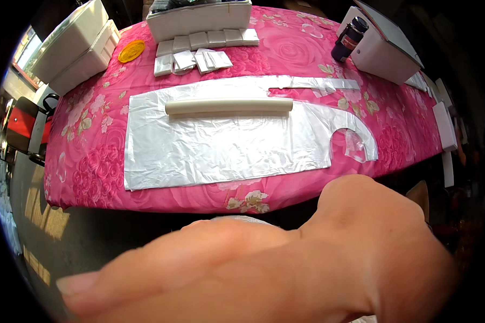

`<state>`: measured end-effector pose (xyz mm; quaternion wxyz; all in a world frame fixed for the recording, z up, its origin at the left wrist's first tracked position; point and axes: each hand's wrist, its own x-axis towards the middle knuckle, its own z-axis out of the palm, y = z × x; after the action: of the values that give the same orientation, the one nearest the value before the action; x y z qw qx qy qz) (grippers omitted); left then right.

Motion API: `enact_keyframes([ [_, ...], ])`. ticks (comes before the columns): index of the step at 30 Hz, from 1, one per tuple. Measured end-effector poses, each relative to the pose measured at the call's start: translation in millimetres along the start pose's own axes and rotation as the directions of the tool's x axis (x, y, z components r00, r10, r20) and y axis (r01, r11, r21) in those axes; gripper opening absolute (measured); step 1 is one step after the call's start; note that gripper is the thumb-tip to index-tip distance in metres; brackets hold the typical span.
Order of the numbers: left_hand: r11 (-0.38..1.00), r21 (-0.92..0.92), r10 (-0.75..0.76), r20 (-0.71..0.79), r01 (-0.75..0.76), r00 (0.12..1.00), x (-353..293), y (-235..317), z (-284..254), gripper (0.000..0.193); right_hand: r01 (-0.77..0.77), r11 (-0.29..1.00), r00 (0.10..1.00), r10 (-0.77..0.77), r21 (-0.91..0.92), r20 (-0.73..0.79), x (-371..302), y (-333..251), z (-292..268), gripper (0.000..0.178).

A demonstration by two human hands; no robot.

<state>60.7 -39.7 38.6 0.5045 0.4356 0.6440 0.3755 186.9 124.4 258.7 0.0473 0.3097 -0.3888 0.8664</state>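
A hand, apparently my right hand [237, 269], fills the lower part of the view, very close and coming in from the lower right. One digit with its nail points to the lower left; the other fingers are hidden, and I see nothing held. Beyond it, a thin whitish plastic apron [215, 142] lies spread on the table, with a curved neck loop at the right and a tie strip stretching along the far side. Across the apron's upper part rests a smooth off-white tube [229, 106]. Neither is touched by the hand. My left hand is out of view.
A pink floral cloth covers the table [99, 172]. Several folded white packets [207, 40] lie before a white foam box [199, 20]. Stacked white boxes [78, 48] and a yellow disc [131, 51] stand left; a dark flask [350, 39] and another white box [385, 54] stand right.
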Motion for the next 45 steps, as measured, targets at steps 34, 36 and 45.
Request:
enact_keyframes([
  [34,1.0,-0.026,0.005,0.064,-0.003,0.998,2.5,-14.4,-0.9,0.024,-0.002,0.972,0.909,-0.096,-0.234,-0.406,-69.5,8.9,-108.3,0.059],
  [36,0.999,-0.035,-0.036,0.07,0.039,0.997,5.6,-15.3,-0.2,0.024,-0.432,0.634,0.758,-0.13,-0.641,-0.639,-89.0,20.7,-155.6,0.051],
  [45,0.973,0.157,0.15,0.139,-0.171,0.979,30.2,7.0,-7.4,0.026,-0.699,-0.525,0.669,-0.239,-0.486,-0.704,-151.9,16.7,-282.0,0.05],
])
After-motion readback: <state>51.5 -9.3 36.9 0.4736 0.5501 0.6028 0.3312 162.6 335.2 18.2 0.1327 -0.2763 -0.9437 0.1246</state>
